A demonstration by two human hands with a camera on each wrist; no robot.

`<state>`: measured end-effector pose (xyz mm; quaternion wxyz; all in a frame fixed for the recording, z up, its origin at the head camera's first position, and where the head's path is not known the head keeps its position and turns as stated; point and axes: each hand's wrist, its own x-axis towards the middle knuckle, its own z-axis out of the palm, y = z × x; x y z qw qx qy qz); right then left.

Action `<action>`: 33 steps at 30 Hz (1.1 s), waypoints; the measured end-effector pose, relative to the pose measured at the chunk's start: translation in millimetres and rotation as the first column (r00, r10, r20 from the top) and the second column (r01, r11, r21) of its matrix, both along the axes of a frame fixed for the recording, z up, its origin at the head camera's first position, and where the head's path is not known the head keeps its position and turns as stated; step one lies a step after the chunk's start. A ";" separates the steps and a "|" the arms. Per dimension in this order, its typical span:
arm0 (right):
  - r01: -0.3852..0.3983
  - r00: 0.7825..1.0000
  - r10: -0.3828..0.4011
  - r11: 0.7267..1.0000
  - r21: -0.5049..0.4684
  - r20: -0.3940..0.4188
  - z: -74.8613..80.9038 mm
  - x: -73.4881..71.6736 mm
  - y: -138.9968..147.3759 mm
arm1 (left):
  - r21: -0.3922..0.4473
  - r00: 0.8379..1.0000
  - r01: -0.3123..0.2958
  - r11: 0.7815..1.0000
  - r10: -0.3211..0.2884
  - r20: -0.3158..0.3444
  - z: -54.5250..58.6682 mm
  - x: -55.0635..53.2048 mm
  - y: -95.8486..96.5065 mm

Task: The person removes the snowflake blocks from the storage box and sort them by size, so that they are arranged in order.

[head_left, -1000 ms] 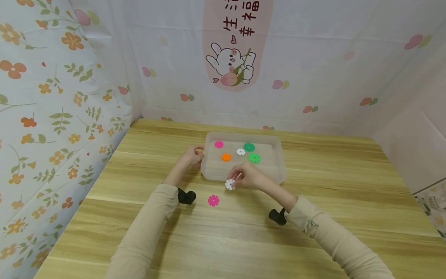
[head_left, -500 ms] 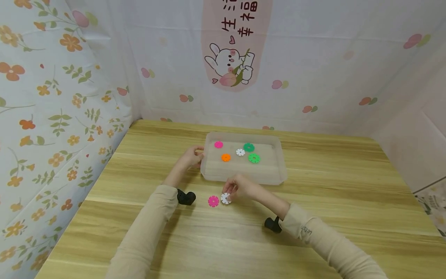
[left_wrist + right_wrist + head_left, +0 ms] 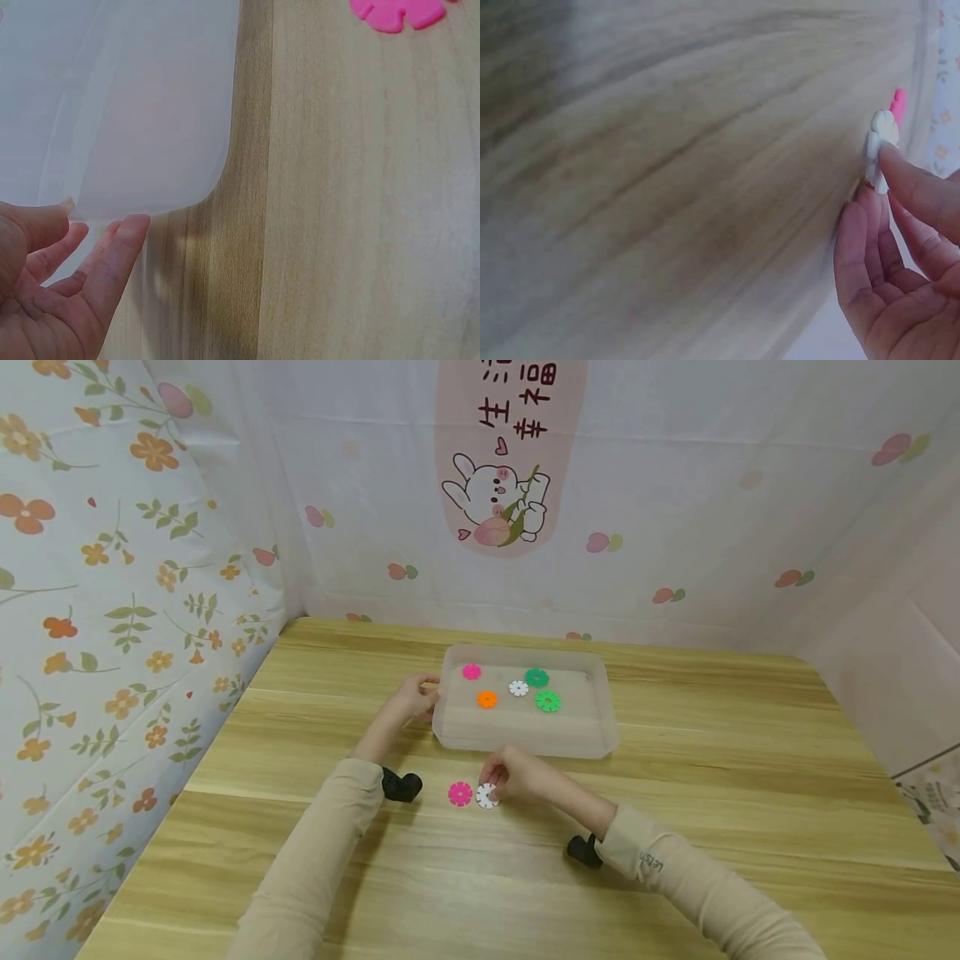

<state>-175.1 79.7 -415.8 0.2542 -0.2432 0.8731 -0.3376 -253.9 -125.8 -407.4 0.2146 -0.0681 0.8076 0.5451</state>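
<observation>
Head camera: a white notched disc (image 3: 485, 795), thin and smooth with a flower-like edge, was at the table (image 3: 675, 777) in front of the tray (image 3: 498, 727), just to the right of a pink notched disc (image 3: 461, 793). The right hand (image 3: 516, 775) pinched it by its right side between thumb and bent fingertips — the grip nearly closed, only the disc's thickness between them. The left hand (image 3: 415, 699) was spread a little wider, thumb and gently bent fingers holding the tray's left rim.

The tray was frosted and translucent, a rounded-corner rectangle with low walls. In it lay, well spaced, a small pink disc (image 3: 472, 672), an orange disc (image 3: 487, 699), a second white disc (image 3: 518, 688), a dark green disc (image 3: 537, 677) and a light green disc (image 3: 548, 701). The wood-patterned table carried streaky grain running mostly left to right; creased, printed cloth (image 3: 675, 485) rose behind it. Beige sleeves (image 3: 296, 860) covered the forearms, and the right fingertips hid part of the held disc.

That disc was round, as long one way as another, its flat face turned up toward the head camera — though whether its underside fully met the wood could not be told. The tray's long axis ran left to right.
</observation>
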 end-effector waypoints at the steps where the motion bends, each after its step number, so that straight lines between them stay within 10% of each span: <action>1: 0.010 1.000 -0.010 1.000 0.007 0.002 -0.2 0.8 -0.3 | 0.002 1.000 0.000 1.000 0.000 0.003 -0.1 -0.2 0.0; 17: 0.009 1.000 -0.010 0.999 -0.053 -0.024 9.4 -0.9 0.5 | 0.015 1.000 -0.012 1.000 0.012 0.004 -4.2 -3.0 -0.2; 33: 0.051 0.986 -0.068 0.992 -0.117 -0.149 40.1 -39.3 6.7 | 0.046 1.000 -0.008 0.999 0.008 -0.008 -4.6 -1.4 -0.8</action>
